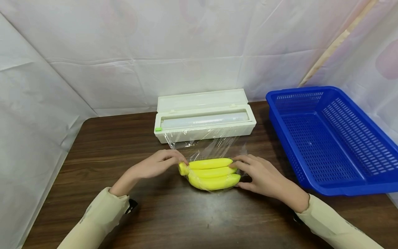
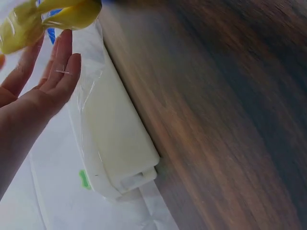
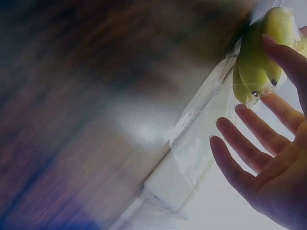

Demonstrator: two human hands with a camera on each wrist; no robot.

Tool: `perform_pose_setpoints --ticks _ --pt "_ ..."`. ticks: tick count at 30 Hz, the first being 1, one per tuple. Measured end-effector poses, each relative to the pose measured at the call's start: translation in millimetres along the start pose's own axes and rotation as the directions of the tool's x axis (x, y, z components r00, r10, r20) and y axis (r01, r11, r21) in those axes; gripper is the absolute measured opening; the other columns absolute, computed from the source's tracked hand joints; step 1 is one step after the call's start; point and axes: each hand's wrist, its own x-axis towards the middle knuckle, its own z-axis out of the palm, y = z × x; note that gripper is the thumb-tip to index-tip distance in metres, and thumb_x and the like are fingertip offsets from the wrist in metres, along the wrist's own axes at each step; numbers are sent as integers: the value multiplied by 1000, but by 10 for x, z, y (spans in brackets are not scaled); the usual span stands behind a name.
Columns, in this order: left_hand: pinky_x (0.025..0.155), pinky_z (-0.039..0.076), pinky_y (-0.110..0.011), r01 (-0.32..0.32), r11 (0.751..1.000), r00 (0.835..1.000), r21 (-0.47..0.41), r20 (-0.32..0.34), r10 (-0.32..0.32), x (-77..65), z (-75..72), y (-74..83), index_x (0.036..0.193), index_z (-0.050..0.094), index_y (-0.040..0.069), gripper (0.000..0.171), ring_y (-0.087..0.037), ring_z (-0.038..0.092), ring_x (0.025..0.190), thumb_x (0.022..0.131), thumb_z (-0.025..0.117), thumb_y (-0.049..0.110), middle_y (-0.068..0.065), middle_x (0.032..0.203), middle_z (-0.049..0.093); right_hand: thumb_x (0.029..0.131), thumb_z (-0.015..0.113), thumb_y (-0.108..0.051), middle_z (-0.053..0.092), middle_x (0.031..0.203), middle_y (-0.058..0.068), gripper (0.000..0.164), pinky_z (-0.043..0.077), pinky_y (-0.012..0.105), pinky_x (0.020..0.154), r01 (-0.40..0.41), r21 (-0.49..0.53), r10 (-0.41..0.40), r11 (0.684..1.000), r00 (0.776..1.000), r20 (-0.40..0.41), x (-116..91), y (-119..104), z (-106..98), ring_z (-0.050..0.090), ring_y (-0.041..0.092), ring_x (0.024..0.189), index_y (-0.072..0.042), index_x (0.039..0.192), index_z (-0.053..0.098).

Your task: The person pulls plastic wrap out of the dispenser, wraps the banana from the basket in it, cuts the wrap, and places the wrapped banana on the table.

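A bunch of yellow bananas (image 1: pixel 214 174) lies on the brown table, with clear cling film around it. The film (image 1: pixel 214 143) runs from the bunch back to a white dispenser box (image 1: pixel 205 133). At the stem end, my left hand (image 1: pixel 161 164) touches the bunch with its fingertips. My right hand (image 1: pixel 264 176) is at the banana tips, thumb on the near side and fingers on the far side. In the right wrist view its fingers (image 3: pixel 249 148) are spread and fairly straight beside the bananas (image 3: pixel 254 62). The left wrist view shows the stem end (image 2: pixel 21 28) above extended fingers (image 2: pixel 60 72).
The dispenser's lid (image 1: pixel 202 100) stands raised behind a film roll (image 1: pixel 205 120), and a green slider (image 1: pixel 158 129) sits at its left front corner. On the right is a blue perforated basket (image 1: pixel 314 188). White sheeting (image 1: pixel 149 45) hangs behind the table (image 1: pixel 109 138).
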Motion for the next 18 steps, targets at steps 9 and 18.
perform_pose_setpoints --ticks 9,18 --pt "102 54 -49 -17 1000 990 22 -140 20 -36 129 -15 127 77 11 33 -18 64 119 98 80 27 1 124 73 84 91 -39 70 130 7 55 56 54 102 -28 66 27 997 999 19 1 41 -24 68 26 119 -11 128 73" --pt "99 58 -41 29 998 911 -54 -410 -49 5 225 -15 117 80 2 30 -22 70 113 90 86 14 -9 118 77 88 87 -33 66 139 9 53 59 49 95 -55 157 55 986 998 2 15 100 -51 67 29 124 -10 133 71"
